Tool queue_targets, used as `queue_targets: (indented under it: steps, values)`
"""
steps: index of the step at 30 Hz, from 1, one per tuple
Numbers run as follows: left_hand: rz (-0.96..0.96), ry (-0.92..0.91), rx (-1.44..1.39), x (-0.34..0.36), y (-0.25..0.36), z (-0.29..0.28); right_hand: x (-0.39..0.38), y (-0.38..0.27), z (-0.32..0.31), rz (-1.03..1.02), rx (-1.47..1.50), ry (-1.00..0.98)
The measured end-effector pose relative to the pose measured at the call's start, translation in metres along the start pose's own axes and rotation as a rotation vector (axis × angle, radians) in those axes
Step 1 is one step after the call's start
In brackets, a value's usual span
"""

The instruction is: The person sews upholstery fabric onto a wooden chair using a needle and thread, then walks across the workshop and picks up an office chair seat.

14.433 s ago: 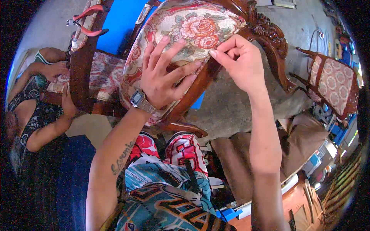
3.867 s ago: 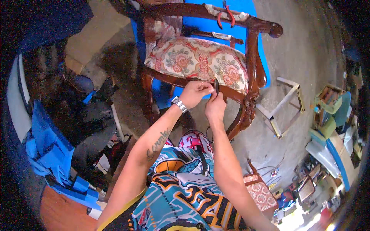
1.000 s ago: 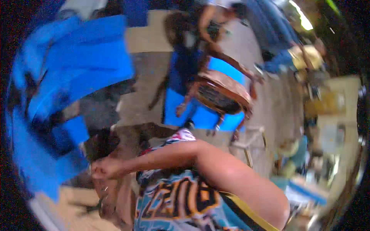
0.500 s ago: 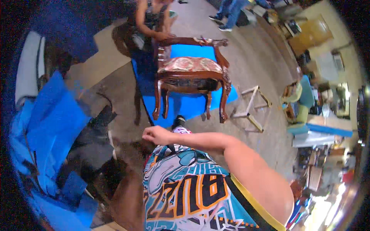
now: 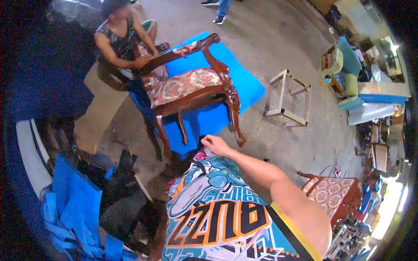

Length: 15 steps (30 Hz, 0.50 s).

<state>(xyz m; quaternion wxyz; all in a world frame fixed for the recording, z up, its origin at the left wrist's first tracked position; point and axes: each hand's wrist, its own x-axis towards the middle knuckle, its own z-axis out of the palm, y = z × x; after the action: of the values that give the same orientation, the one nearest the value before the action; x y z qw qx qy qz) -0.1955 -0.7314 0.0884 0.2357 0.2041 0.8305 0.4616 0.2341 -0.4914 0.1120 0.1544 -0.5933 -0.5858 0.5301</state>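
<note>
My right hand point(image 5: 217, 146) is held in front of my body with its fingers curled in, and nothing shows between them. It is apart from the armchair point(image 5: 196, 102), which stands just ahead with a carved, dark brown wooden frame and a red-and-cream floral seat point(image 5: 187, 85). The chair's back is an open frame, and a blue sheet point(image 5: 249, 85) on the floor shows through it. At the chair's far left a co-worker point(image 5: 119, 43) sits low, both hands on the frame. My left hand is out of the picture.
A bare wooden frame point(image 5: 285, 98) stands on the concrete to the right. Another floral upholstered piece point(image 5: 333, 195) is at the lower right. Blue material point(image 5: 76, 195) and dark scraps lie at the left. Beyond, a second person's legs point(image 5: 223, 11) show.
My view has turned and come closer to the armchair, which now appears tilted and further left. My right hand has shifted rightward in the picture, fingers still curled. The co-worker's hands stay at the chair frame.
</note>
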Motion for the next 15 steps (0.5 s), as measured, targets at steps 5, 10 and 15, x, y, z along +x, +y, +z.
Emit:
queue_targets:
  steps: [5,10,15]
  values:
    - [0.057,0.032,0.033,0.049,0.008,-0.003,0.009,0.025,-0.076,0.076,-0.074,0.255]
    - [0.173,-0.261,-0.049,0.122,0.017,0.03,-0.057,0.089,-0.101,0.351,0.042,0.668]
    - [-0.011,-0.861,-0.197,0.155,0.062,0.143,-0.185,0.117,-0.015,0.654,0.282,0.934]
